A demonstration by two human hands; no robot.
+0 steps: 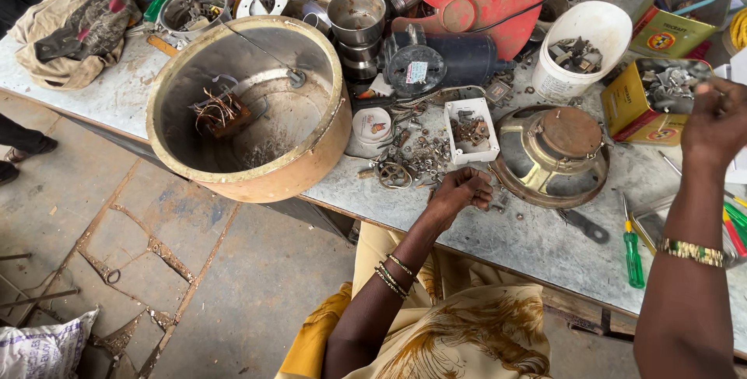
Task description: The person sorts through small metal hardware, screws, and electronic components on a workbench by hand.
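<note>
My left hand (461,192) rests curled on the grey workbench (513,235), beside a scatter of small nuts and washers (416,159); whether its fingers pinch a small part I cannot tell. My right hand (717,121) is raised over a yellow tin (622,103) filled with metal parts, fingers bunched and blurred. Between the hands lies a round brass-coloured motor cover (551,155). A small white box (471,131) with bits in it sits just above my left hand.
A large round metal housing (249,107) with copper wiring hangs over the bench edge at left. Also here: a white bucket (585,50), red fan blades (475,1), steel cups (356,25), a cloth (74,25), a green screwdriver (632,250). Cracked concrete floor (156,254) lies below.
</note>
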